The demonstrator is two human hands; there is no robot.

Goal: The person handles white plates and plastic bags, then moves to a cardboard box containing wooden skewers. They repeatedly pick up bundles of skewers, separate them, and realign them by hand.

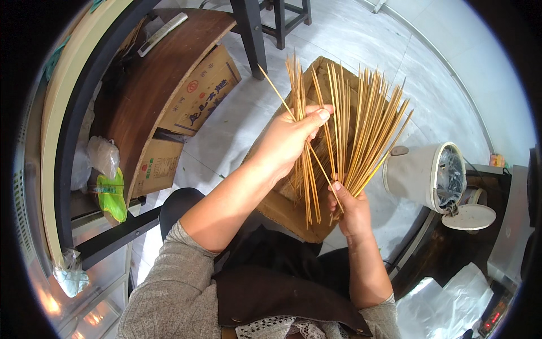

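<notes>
Thin brown wooden skewers with pointed tips fill both hands. My left hand grips a smaller bunch of skewers around its middle, with its thumb and forefinger pinched at the side facing the other bunch. One skewer in it slants away to the upper left. Lower down, my right hand holds a larger bunch of skewers near the bottom ends, and they fan out upward. Beneath both hands lies an open cardboard box. More skewers appear inside it, partly hidden by the held bunches.
A white bin with a plastic liner stands at the right, its round lid hanging open. At the left is a brown wooden tabletop with printed cardboard boxes beneath. Clear plastic bags lie at the lower right. A dark stool stands behind.
</notes>
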